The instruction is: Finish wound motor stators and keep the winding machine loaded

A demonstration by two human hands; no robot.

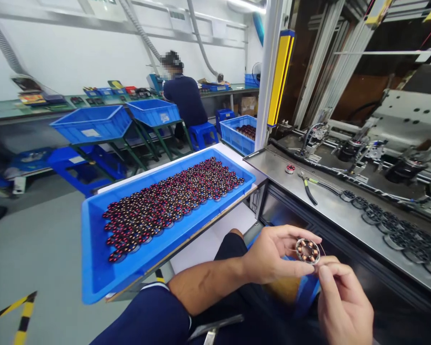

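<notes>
My left hand (273, 256) grips a motor stator (308, 251) by its rim, between thumb and fingers. The stator is a round ring with copper windings inside, and thin wire ends stick out from it. My right hand (345, 297) is closed in a pinch at the stator's lower right edge. Whether a wire end lies between those fingertips is too small to make out. Both hands are above my lap, in front of the metal bench (273, 160).
A blue tray (93, 268) holding many wound stators stands to the left. On the bench lie pliers (308, 187), a single stator (289, 168) and rows of dark rings (395, 230). Behind them is a winding machine (398, 143). A seated person (185, 98) works at the far bench.
</notes>
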